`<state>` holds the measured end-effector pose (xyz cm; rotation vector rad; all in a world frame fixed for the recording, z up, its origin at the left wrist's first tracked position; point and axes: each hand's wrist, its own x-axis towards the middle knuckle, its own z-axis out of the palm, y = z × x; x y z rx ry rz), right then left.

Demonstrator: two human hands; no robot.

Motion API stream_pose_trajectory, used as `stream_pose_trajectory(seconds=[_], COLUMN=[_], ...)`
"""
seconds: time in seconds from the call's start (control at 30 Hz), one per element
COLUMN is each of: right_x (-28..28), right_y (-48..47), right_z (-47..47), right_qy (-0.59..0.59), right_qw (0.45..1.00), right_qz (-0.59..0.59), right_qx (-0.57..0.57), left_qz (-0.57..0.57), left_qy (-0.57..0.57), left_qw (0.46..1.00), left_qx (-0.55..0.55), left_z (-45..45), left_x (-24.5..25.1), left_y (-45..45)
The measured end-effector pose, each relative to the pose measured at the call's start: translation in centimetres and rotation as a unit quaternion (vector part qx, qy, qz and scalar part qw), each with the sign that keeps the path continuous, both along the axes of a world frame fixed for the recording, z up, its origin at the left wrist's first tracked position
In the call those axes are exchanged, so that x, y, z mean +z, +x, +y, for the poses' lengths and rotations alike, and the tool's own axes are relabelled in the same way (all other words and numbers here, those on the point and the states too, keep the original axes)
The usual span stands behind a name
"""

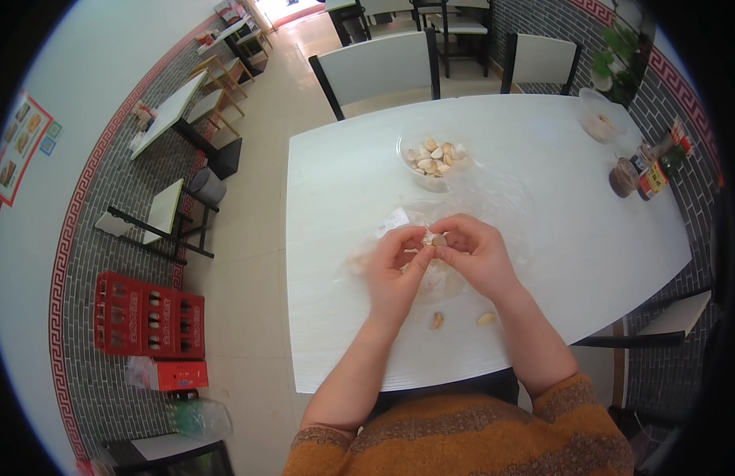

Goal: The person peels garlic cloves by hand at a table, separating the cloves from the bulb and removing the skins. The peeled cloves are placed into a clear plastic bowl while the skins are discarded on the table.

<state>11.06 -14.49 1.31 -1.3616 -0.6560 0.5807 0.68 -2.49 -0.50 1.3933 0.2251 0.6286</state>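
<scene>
Both of my hands meet over the white table, their fingertips pinching a piece of garlic (pixel 434 239) with flaky papery skin at its upper left. My left hand (pixel 398 262) grips it from the left, and my right hand (pixel 476 250) from the right. Beneath them lies a thin clear plastic bag (pixel 498 196) with pale garlic skins (pixel 433 282) on it, partly hidden by the hands. Closer to me, a brownish clove (pixel 437 321) and a paler yellowish clove (pixel 486 319) rest on the tabletop. Beyond the hands stands a clear round plastic bowl (pixel 432 183) holding several garlic cloves (pixel 436 157).
At the table's (pixel 582 250) far right stand a clear plastic container (pixel 601 126), a dark sauce bottle (pixel 654 178) and a condiment jar (pixel 624 178). A white chair (pixel 379 68) backs onto the far edge. Red bottle crates (pixel 147 315) sit on the floor along the left wall.
</scene>
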Motion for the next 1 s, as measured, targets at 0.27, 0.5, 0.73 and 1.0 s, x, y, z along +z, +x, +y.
stream_pose_trajectory(seconds=[0.27,0.5,0.73,1.0], right_x=[0.5,0.1,-0.1,0.0], right_y=[-0.5,-0.2,-0.4,-1.0], right_z=[-0.1,0.0,0.0,0.2], right_qy=[0.007,0.085,0.017,-0.045], right_qw=[0.989,0.99,0.999,0.968], right_qz=[-0.147,0.105,0.032,-0.239], right_qx=[-0.02,0.027,0.012,-0.065], left_qz=[-0.014,-0.065,-0.015,-0.018], left_qy=[-0.039,0.022,0.015,0.058], left_qw=[0.999,0.997,0.999,0.996], left_qx=[-0.019,-0.036,-0.037,0.061], left_z=[0.3,0.5,0.4,0.6], left_x=[-0.3,0.1,0.7,-0.1], left_y=[-0.2,0.0,-0.2,-0.3])
